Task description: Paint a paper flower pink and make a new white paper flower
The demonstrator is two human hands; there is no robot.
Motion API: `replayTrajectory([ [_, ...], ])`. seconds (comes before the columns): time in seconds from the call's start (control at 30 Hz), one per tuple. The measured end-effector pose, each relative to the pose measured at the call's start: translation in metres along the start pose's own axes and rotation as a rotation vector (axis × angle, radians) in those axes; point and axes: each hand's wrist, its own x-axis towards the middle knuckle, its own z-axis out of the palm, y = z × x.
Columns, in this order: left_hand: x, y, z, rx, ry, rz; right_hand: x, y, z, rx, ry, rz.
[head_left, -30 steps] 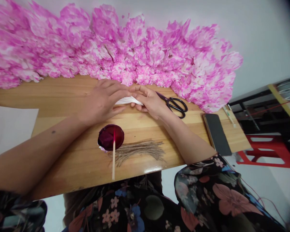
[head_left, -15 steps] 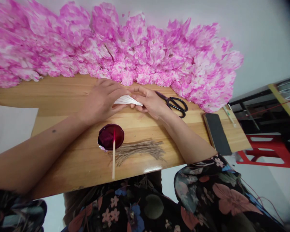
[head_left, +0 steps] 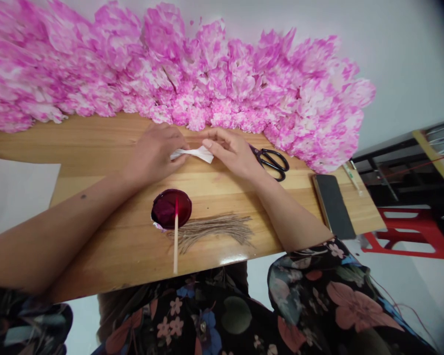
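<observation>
Pinching a folded white paper (head_left: 193, 154) between them, the left hand (head_left: 153, 155) grips its left end and the right hand (head_left: 234, 153) its right end, fingers closed on it. Its long axis runs left to right, parallel to the table's (head_left: 96, 148) far edge, just before the flowers (head_left: 177, 74). Bare wood lies leftward; the dish (head_left: 170, 208), stick (head_left: 175, 236) and twine (head_left: 214, 229) sit toward the near edge; scissors (head_left: 270, 161) touch the right wrist.

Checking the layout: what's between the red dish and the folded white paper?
Head view: only bare wooden table lies between the red dish and the folded white paper pinched by both hands.
</observation>
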Motion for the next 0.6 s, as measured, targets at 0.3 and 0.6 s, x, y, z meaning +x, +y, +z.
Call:
replayTrajectory([
  [0.3,-0.001,-0.003,0.002,-0.015,-0.012,-0.03,0.001,0.01,0.003,-0.417,-0.083,-0.26],
  [0.6,-0.004,-0.012,0.003,-0.024,-0.05,-0.047,0.003,0.013,0.002,-0.369,-0.091,-0.209],
])
